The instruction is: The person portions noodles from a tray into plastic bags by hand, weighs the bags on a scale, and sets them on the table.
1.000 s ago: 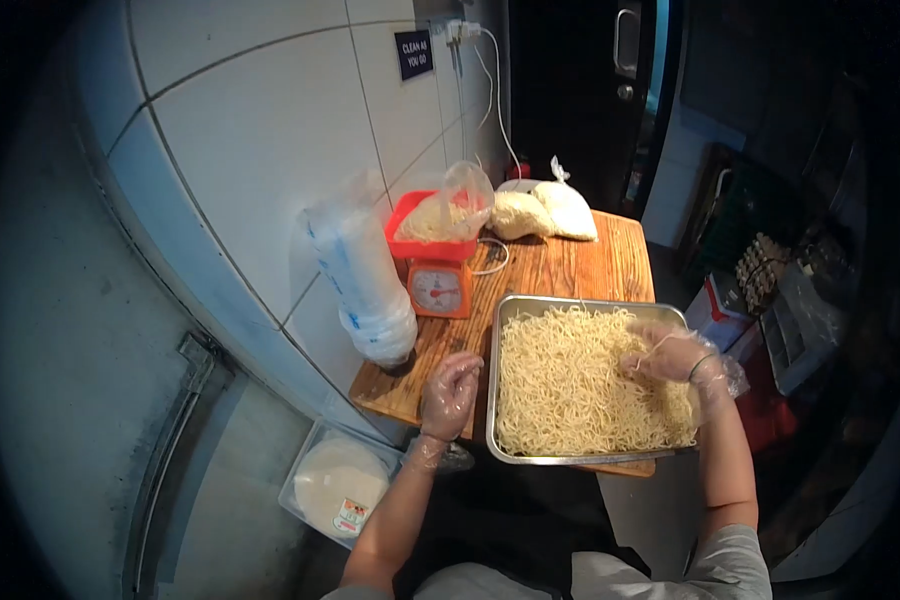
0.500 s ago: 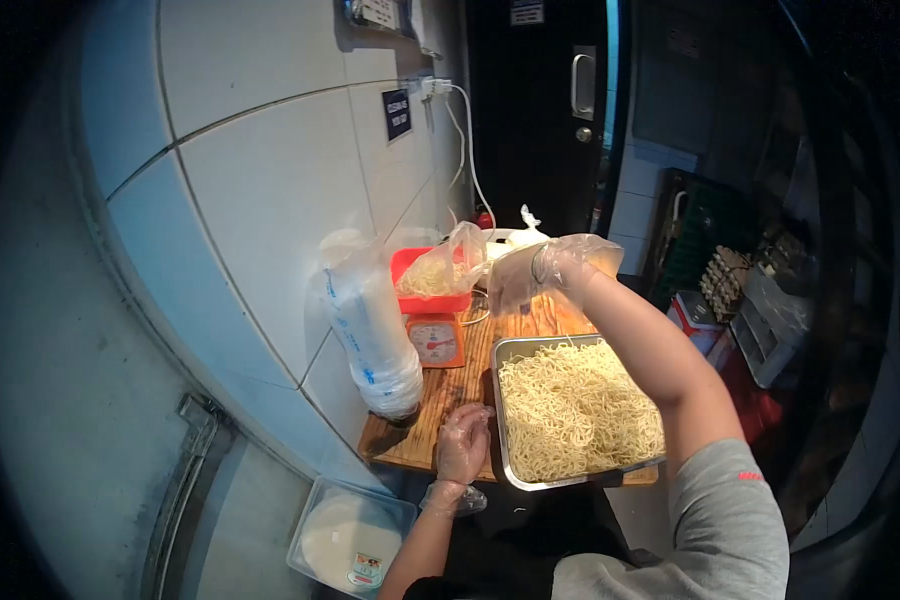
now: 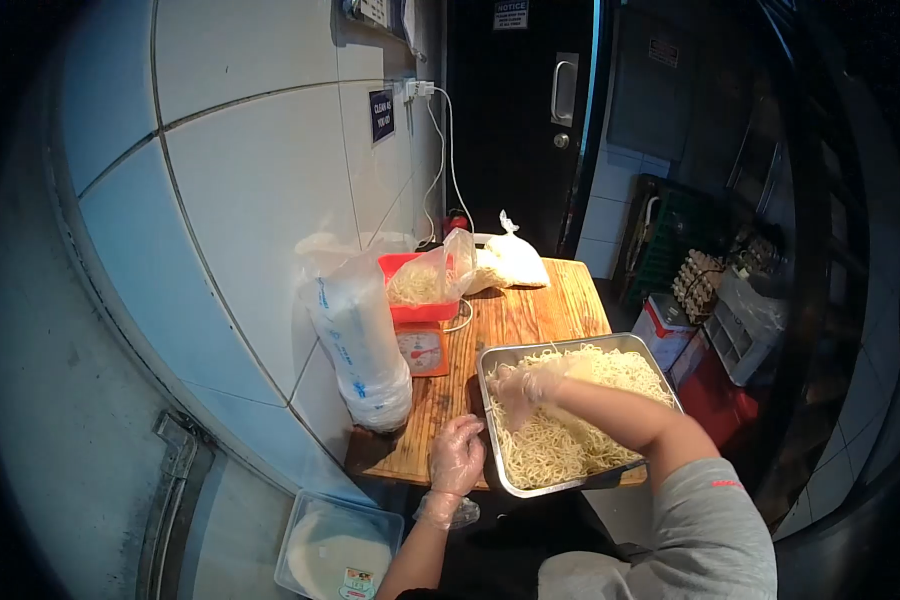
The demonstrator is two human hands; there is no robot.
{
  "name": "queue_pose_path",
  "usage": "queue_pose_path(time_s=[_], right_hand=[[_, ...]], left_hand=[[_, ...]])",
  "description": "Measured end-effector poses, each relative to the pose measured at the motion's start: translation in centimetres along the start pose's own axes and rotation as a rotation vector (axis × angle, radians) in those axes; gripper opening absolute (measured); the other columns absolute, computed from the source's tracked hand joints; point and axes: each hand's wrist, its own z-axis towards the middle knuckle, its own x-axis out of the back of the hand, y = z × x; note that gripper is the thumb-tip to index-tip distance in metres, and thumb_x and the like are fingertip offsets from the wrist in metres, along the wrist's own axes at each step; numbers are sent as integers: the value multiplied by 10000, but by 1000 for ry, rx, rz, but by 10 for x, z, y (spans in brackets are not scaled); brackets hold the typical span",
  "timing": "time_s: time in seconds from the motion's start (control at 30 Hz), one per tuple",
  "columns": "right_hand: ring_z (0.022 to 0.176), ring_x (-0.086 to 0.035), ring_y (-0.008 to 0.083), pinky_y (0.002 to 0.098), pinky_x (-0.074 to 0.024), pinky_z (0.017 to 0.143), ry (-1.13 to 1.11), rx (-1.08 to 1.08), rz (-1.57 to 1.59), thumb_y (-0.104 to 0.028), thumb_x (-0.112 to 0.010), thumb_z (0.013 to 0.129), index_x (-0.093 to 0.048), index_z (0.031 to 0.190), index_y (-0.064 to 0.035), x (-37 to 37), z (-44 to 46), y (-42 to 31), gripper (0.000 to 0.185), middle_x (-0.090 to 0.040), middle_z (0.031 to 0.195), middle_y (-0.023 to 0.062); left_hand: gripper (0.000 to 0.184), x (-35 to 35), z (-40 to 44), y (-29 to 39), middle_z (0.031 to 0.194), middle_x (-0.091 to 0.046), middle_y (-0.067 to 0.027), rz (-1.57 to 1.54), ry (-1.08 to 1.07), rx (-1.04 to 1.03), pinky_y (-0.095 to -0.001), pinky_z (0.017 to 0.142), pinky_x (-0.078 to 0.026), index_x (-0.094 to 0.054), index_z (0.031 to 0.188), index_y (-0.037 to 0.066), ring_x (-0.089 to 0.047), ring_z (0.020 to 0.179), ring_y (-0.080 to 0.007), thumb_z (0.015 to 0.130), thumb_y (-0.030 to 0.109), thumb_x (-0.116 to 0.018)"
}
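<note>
A metal tray heaped with yellow noodles lies on the wooden table's front part. My right hand, in a clear plastic glove, is down in the noodles at the tray's left side. Its fingers are blurred and partly hidden among the strands. Just outside the tray's left rim is my left hand, also gloved, with its fingers curled in and nothing visible in them. Behind, a clear bag of noodles sits in a red basin on an orange dial scale.
A tall stack of containers in clear plastic stands by the tiled wall. A tied bag rests at the back of the wooden table. A lidded tub is at lower left. Egg trays and crates are on the right.
My right hand has come down from above the back of the table into the noodles. My left hand stays beside the tray. The view has shifted slightly.
</note>
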Motion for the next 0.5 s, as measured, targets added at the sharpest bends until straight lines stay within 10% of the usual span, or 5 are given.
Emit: queue_pose_path(time_s=[0.37, 0.5], right_hand=[[1114, -609, 300, 400, -501, 953, 422, -39, 439, -194, -836, 685, -593, 1229, -86, 29, -164, 78, 606, -617, 1192, 124], [1237, -566, 294, 400, -439, 1062, 66, -29, 340, -271, -826, 755, -568, 1334, -78, 2, -195, 99, 663, -592, 1338, 146]], left_hand=[[213, -11, -10, -19, 1093, -664, -157, -98, -16, 73, -395, 920, -519, -710, 984, 48, -642, 1050, -322, 800, -16, -624], [238, 20, -11, 16, 1030, -664, -132, -179, -58, 57, -348, 823, -515, -677, 1022, 53, -643, 965, -289, 831, -54, -582]])
